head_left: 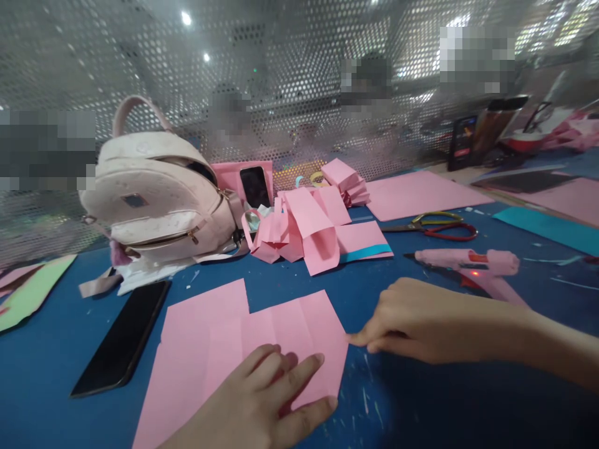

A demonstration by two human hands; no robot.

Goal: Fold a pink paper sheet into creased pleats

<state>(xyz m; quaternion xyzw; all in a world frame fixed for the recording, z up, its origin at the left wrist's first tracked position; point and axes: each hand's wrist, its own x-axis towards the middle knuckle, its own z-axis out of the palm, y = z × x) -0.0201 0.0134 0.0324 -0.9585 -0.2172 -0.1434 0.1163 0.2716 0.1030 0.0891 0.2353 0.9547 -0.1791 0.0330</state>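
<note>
A sheet of pink paper [187, 349] with fold lines and a notch in its far edge lies flat on the blue tabletop. My left hand [276, 393] rests on its right part, fingers apart and pressing down. At the sheet's right corner, the extended index finger of my right hand [407, 321] touches the edge or the tabletop beside it; the other fingers are curled and nothing shows in them. Just beyond that hand lies a pink glue gun [468, 262] with a small red light glowing.
Scissors [435, 226] lie behind the glue gun. Folded pink paper pieces [309, 224] are heaped at the back, beside a pale pink backpack [159, 193]. A black phone [124, 337] lies on the left. Behind everything stands a perforated metal screen [290, 75], with people beyond it.
</note>
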